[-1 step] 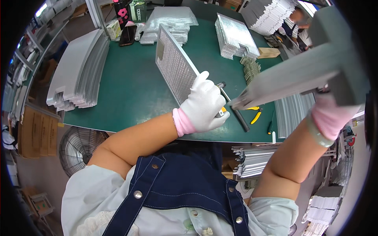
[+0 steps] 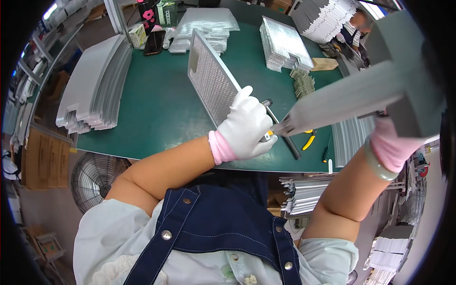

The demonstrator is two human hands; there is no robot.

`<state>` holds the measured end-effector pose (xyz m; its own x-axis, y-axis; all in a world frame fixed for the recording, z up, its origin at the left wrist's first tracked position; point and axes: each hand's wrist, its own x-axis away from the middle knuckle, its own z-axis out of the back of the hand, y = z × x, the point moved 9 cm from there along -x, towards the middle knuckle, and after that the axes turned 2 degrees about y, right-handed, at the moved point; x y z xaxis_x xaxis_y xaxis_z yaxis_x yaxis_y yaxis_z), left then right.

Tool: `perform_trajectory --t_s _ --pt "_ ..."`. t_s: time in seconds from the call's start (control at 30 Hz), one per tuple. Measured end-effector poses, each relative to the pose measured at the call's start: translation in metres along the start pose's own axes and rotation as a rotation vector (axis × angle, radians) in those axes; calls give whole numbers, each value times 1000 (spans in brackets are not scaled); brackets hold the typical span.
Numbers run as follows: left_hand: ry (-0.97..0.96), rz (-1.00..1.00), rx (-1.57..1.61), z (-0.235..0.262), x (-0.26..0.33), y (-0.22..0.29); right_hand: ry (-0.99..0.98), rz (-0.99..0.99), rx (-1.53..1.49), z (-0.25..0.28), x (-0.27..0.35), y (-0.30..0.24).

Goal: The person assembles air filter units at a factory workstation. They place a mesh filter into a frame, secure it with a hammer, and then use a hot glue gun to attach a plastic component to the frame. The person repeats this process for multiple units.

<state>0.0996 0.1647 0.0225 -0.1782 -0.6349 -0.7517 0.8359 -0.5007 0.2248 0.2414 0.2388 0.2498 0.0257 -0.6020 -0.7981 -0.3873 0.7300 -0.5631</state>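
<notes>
Nothing had shifted: the left hand [image 2: 247,126] still clenched the mesh filter panel [image 2: 211,80]; the right hand [image 2: 394,142] kept grasping the raised grey mallet [image 2: 370,90].

Rectangular metal mesh filter panel [image 2: 211,80] standing on edge, tilted, running toward 11 o'clock; grey mallet [image 2: 375,90] raised at 3 o'clock.

A small pale green-and-white box [image 2: 137,34] stands at the green table's [image 2: 156,109] far left edge

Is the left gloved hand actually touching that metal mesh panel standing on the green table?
Touching. In the head view the left hand wraps its fingers over the near corner of the mesh panel, with no gap showing.
</notes>
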Motion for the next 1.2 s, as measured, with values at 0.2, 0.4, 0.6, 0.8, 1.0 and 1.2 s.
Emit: perform_trajectory --t_s 0.2,0.4,0.6,0.8,1.0,1.2 --pt "83 -22 66 -2 2 -1 -332 432 448 5 16 -4" --pt "-83 15 -99 -18 0 -5 -490 619 596 1 30 -10" --pt "-87 15 -98 -18 0 -9 -477 321 478 -29 44 11" --pt "-137 49 34 -10 -6 -4 5 -500 -310 8 36 122" --pt "-234 96 -8 -19 0 -7 47 -594 -125 4 36 143" --pt "3 7 2 -7 3 -2 121 -535 -48 0 38 130"
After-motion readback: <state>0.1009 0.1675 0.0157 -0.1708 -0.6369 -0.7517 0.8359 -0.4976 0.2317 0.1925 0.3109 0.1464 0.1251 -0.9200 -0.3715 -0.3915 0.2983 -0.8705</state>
